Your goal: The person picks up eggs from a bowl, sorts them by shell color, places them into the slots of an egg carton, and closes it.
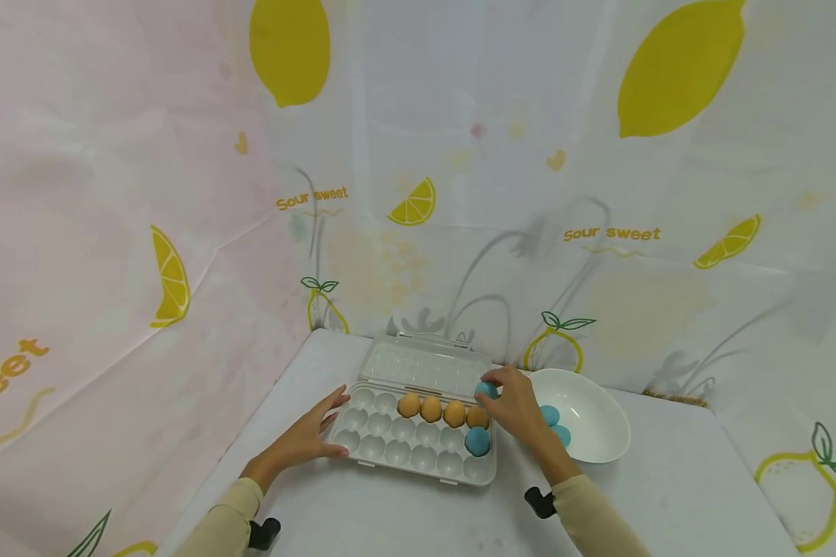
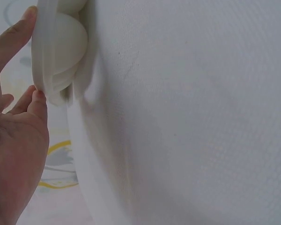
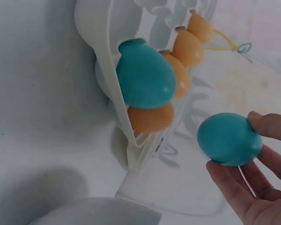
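A white egg tray (image 1: 411,456) with a clear hinged lid (image 1: 425,363) laid back lies on the table. Several brown eggs (image 1: 430,409) fill the right part of its back row, and one blue egg (image 1: 477,442) sits at the right end of the middle row. My left hand (image 1: 302,439) rests against the tray's left edge, thumb and fingers spread along the rim (image 2: 40,51). Over the tray's back right corner, my right hand (image 1: 519,402) pinches another blue egg (image 3: 229,139) between thumb and fingertips, apart from the tray.
Just right of the tray stands a white bowl (image 1: 599,418) with two blue eggs (image 1: 550,415) visible in it, partly behind my right hand. A lemon-print backdrop (image 1: 418,139) rises behind the white table (image 1: 383,518).
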{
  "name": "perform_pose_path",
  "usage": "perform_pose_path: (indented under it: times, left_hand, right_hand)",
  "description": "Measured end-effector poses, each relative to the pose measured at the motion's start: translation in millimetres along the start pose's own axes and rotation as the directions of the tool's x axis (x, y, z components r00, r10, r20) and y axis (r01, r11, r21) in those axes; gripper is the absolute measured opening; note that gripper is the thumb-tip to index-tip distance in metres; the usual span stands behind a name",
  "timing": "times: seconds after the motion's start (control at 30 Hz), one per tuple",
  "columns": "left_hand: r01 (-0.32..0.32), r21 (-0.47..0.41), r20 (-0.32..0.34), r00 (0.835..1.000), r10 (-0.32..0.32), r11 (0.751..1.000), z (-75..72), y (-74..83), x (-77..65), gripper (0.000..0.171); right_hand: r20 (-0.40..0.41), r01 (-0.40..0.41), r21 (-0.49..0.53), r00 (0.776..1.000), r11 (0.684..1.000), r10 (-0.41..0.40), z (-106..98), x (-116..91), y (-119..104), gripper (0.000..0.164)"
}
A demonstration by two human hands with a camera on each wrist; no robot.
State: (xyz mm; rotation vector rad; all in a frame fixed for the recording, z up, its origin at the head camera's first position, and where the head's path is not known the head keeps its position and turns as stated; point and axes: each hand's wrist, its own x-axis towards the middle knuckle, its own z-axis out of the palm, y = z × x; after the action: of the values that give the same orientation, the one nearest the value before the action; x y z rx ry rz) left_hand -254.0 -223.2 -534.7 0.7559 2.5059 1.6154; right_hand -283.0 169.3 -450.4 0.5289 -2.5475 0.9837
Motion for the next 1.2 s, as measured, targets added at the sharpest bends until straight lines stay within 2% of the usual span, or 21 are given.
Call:
perform_pose_path:
  times: [0.03,0.23,0.3,0.4,0.57,0.67,0.9,1.2]
  left_hand:
    - [0.0,0.0,0.0,1.0,0.0,1.0,-0.1,-1.9,0.6,0.115]
    - [0.008,-0.014,-0.01,1.0,-0.008,1.0,-3.5,23.2,-0.3,0.11]
    - [0.008,-0.02,-0.009,1.0,-0.008,1.0,-4.9,25.8,0.1,0.109]
    - [0.007,-0.015,-0.008,1.0,-0.007,1.0,-4.4,19.6,1.8,0.11]
    - [0.014,0.005,-0.01,1.0,-0.014,1.0,-2.8,-2.1,5.8,0.115]
    - [0.017,0.005,-0.006,1.0,-0.017,1.0,-3.4,-8.0,6.8,0.116]
    - [0.014,-0.008,-0.005,1.0,-0.014,1.0,-2.6,-6.9,4.9,0.117]
    - [0.035,-0.017,-0.004,0.999,-0.035,0.999,1.2,-7.8,1.4,0.116]
  right_hand:
    - [0.009,0.002,0.01,1.0,1.0,-0.002,3,-1,-1,0.025]
    - [0.051,0.015,0.044,0.999,0.999,-0.017,18,-7,-7,0.024]
    - [0.06,0.02,0.041,0.998,0.999,-0.023,23,-9,-7,0.023]
    - [0.081,0.035,0.058,0.996,0.998,-0.039,30,-13,-8,0.021]
    - [0.126,0.066,0.119,0.989,0.991,-0.081,39,-19,-8,0.025]
    - [0.143,0.086,0.115,0.984,0.99,-0.102,44,-21,-6,0.025]
    - [0.189,0.124,-0.002,0.974,0.992,-0.122,50,-25,-4,0.023]
    - [0.203,0.136,-0.037,0.971,0.99,-0.125,56,-32,-2,0.025]
